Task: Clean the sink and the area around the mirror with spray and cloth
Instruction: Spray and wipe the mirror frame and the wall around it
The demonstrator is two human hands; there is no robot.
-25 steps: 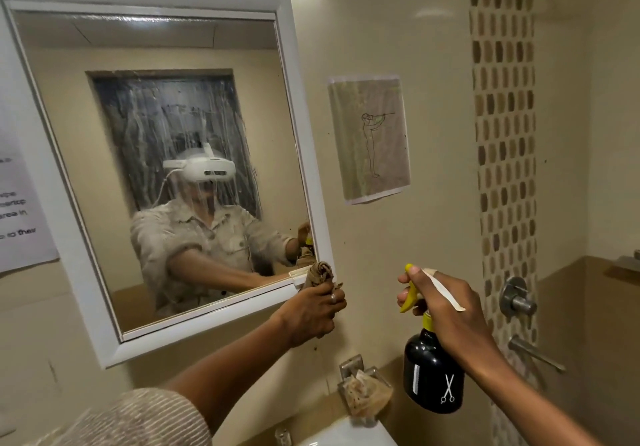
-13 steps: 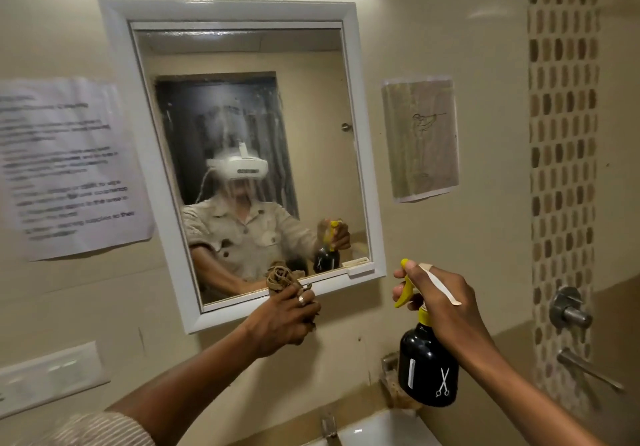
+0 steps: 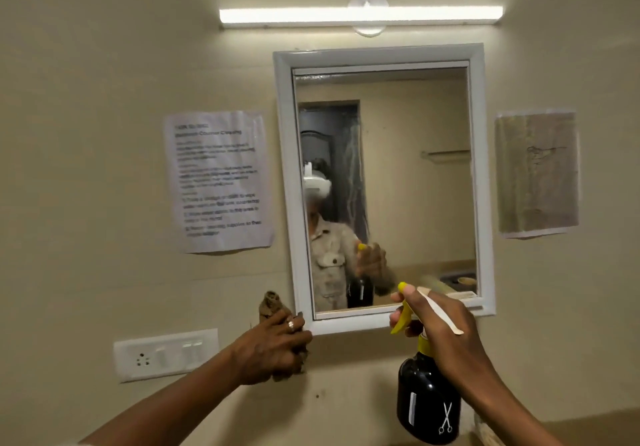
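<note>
Dim warm bathroom, glare from tube light (image 3: 360, 16) above mirror (image 3: 381, 186); slight motion blur, wide-angle edge bend.

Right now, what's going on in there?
A person is cleaning around the wall mirror. The left hand presses a brown cloth against the frame's lower-left corner. The right hand holds a black spray bottle with a yellow trigger, raised before the mirror's bottom edge. The sink is out of view.
</note>
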